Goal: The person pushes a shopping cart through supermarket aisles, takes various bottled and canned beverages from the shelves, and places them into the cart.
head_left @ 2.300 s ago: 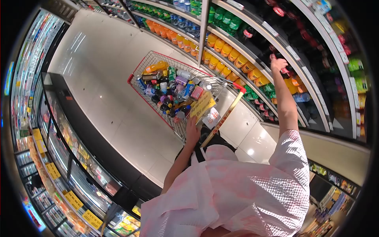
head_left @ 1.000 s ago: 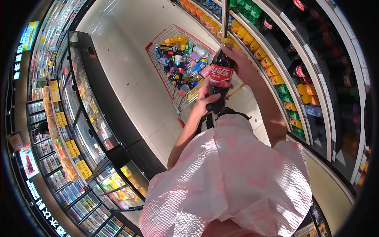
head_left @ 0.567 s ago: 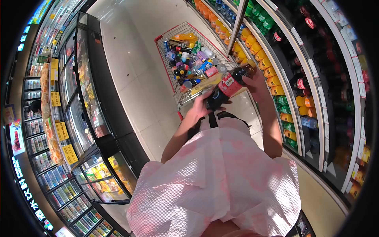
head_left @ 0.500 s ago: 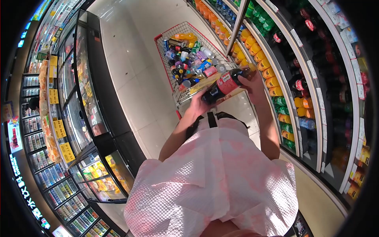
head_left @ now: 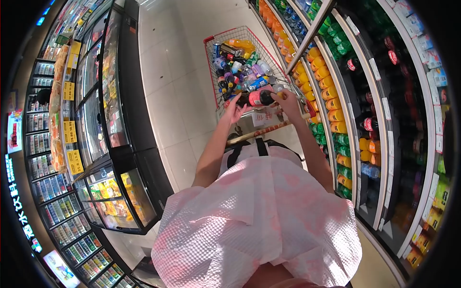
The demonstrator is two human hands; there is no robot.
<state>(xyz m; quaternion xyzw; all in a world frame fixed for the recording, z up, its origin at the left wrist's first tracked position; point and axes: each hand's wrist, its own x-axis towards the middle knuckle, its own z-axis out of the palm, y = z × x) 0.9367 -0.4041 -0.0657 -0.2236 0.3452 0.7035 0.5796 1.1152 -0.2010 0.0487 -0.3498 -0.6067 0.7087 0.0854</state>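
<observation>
A large dark cola bottle [head_left: 260, 98] with a red label lies nearly level between my two hands, over the near end of the shopping cart [head_left: 210, 67]. My left hand [head_left: 234, 109] holds the bottle at its left end, fingers curled round it. At the other end my right hand [head_left: 289, 103] grips the neck and cap. Under and beyond the bottle, the cart holds a jumble of drinks, among them an orange bottle [head_left: 242, 44], a green bottle [head_left: 252, 58] and several cans. The bottle hides part of this pile.
The cart's handle [head_left: 259, 133] is close to my waist. Along the right run open shelves with yellow bottles [head_left: 334, 103], green bottles [head_left: 342, 139] and dark cola bottles. A black-framed glass display case [head_left: 139, 158] borders the aisle floor [head_left: 168, 62] on the left.
Both hands have carried the bottle forward and away from my body, over the cart. It has turned from slanted to nearly level, and the cart handle is now uncovered.
</observation>
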